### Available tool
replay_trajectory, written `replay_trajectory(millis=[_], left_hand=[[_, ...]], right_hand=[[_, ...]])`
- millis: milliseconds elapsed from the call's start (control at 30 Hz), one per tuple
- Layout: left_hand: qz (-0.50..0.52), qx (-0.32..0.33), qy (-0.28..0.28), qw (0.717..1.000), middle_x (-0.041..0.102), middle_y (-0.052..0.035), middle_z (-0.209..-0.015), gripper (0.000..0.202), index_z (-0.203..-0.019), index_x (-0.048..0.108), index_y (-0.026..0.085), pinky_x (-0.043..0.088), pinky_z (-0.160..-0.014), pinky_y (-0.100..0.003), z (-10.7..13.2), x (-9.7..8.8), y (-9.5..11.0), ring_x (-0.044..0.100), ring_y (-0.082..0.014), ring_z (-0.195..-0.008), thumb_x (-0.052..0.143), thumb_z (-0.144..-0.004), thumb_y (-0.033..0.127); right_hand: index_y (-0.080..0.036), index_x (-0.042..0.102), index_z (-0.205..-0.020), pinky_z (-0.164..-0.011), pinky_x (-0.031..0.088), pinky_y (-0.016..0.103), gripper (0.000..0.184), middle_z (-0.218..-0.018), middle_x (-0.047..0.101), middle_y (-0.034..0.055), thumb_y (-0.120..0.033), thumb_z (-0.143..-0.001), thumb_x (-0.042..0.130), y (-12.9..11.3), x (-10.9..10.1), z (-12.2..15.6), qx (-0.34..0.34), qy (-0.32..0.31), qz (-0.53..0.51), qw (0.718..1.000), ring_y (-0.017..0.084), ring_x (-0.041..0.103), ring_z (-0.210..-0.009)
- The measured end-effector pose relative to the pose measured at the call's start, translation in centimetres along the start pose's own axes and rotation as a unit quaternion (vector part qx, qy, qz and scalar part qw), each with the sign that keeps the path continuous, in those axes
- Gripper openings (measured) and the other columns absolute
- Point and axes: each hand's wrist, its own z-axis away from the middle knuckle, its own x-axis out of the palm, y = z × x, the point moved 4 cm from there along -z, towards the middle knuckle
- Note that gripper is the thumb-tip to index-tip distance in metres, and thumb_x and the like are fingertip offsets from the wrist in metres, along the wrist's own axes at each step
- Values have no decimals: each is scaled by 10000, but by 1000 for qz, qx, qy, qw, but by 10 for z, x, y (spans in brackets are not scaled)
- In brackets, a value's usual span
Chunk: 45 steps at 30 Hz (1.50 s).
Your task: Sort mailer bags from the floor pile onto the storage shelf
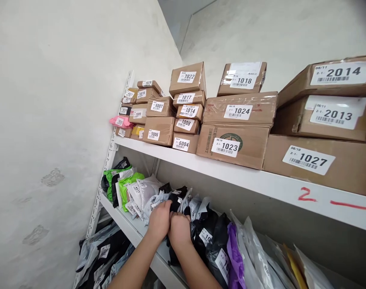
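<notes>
Both my hands reach into a row of soft mailer bags standing on the middle shelf [131,228]. My left hand [159,220] presses against grey and white bags [146,192]. My right hand [179,229] sits right beside it, fingers curled into a black bag [175,200]. The fingertips are hidden among the bags, so the exact grip is unclear. More black bags [214,241] and a purple bag [235,257] stand just right of my right hand.
The upper shelf [261,182] carries stacked cardboard boxes with numbered labels, such as 1023 [235,146] and 1027 [318,162]. Green bags [122,180] lie at the far left. A wall [50,120] closes the left side. More bags [104,253] fill the lower shelf.
</notes>
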Motion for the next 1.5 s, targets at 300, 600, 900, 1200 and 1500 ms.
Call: replay_trajectory(millis=[300,600,900,1200,1500], left_hand=[[22,-110,-126,986,701,-240,-1083,627,-1021,659,53,491,-849,-395,-26,15,5,658,-346,-1031,388,-804,576],[72,-63,-219,971,648,-211,-1229,851,-1394,346,52,471,-900,-348,-33,17,-8,621,-311,-1122,567,-700,494],[42,-25,-141,989,681,-246,-1099,581,-1322,349,47,421,-916,-446,-23,24,-2,641,-349,-1052,354,-839,370],[64,61,-156,984,665,-83,-1056,410,-1019,671,235,431,-930,-361,-25,38,-15,609,-230,-1012,324,-909,424],[166,68,-114,977,642,-68,-1166,340,-747,710,189,443,-976,-294,-13,31,-15,592,-184,-1069,406,-840,310]], right_hand=[[-84,629,-1093,-994,407,395,461,-1099,664,147,-143,-653,753,17,-7,23,32,-5,-93,995,290,600,-1060],[-120,567,-1201,-1080,354,413,526,-1190,601,134,-73,-688,669,16,0,37,12,5,-86,996,300,523,-1169],[-140,618,-1169,-1173,200,510,371,-1268,582,142,-144,-802,569,16,9,42,-66,1,-56,996,271,521,-1181],[-76,554,-1235,-1158,180,528,550,-1143,627,160,-318,-763,697,13,9,44,-55,-1,-35,998,311,504,-1141],[-135,589,-1149,-1096,266,506,403,-1059,628,123,-132,-746,583,12,10,38,7,61,-70,996,304,524,-1060]])
